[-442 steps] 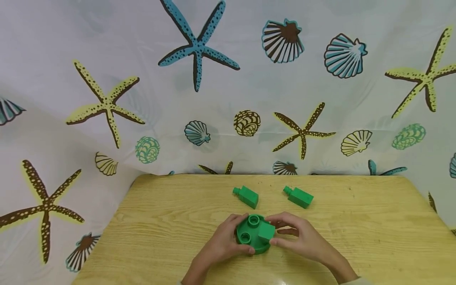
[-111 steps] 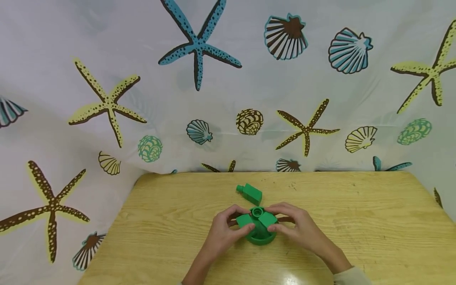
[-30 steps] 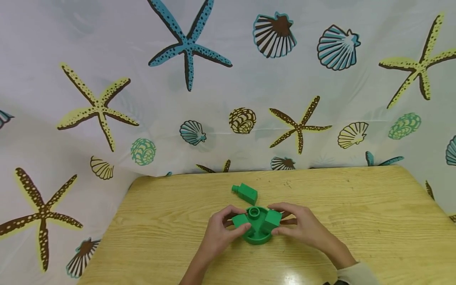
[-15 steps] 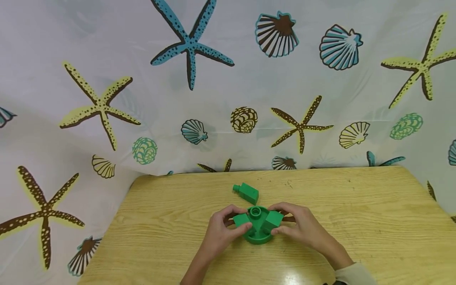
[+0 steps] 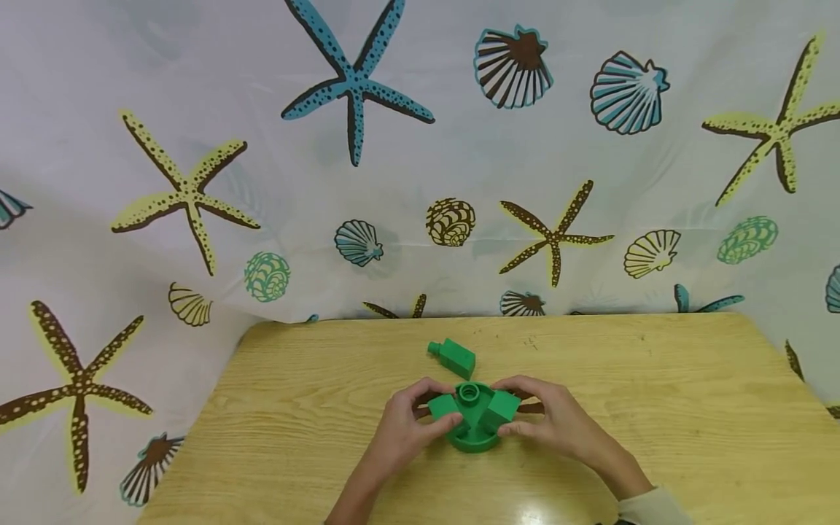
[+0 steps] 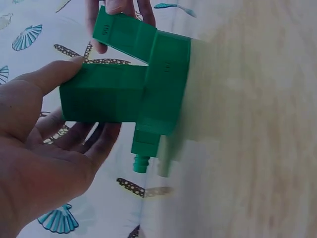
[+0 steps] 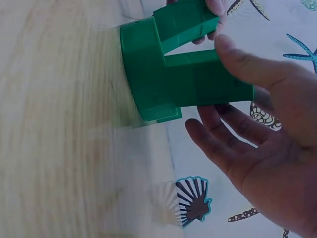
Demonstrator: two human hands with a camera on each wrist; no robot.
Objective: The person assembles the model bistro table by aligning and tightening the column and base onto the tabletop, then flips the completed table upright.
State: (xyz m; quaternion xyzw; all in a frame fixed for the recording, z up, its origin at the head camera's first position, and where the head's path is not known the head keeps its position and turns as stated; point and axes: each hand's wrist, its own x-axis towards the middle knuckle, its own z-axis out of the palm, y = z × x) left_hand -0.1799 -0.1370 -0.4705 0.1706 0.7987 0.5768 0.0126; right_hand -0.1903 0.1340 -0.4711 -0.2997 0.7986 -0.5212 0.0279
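Note:
A round green base [image 5: 476, 442] rests on the table with two green square posts standing up from it, each leaning outward. My left hand [image 5: 402, 424] pinches the left post [image 5: 443, 405] between thumb and fingers; the left wrist view shows that post [image 6: 101, 94] meeting the base [image 6: 168, 82]. On the other side, my right hand [image 5: 563, 421] grips the right post [image 5: 503, 406], whose lower end sits at the base. At the back of the base a threaded round socket [image 5: 469, 394] is uncovered. The posts' lower ends are hidden inside the rim.
Just behind the base, another green post [image 5: 456, 358] lies on its side, its threaded end pointing left. The wooden table [image 5: 302, 408] meets a white cloth [image 5: 420, 160] printed with starfish and shells, hanging at the back and sides.
Earliest, one post stood in the base and two lay behind; later one of those is at the base in my left hand. Over the last second the hands have barely moved.

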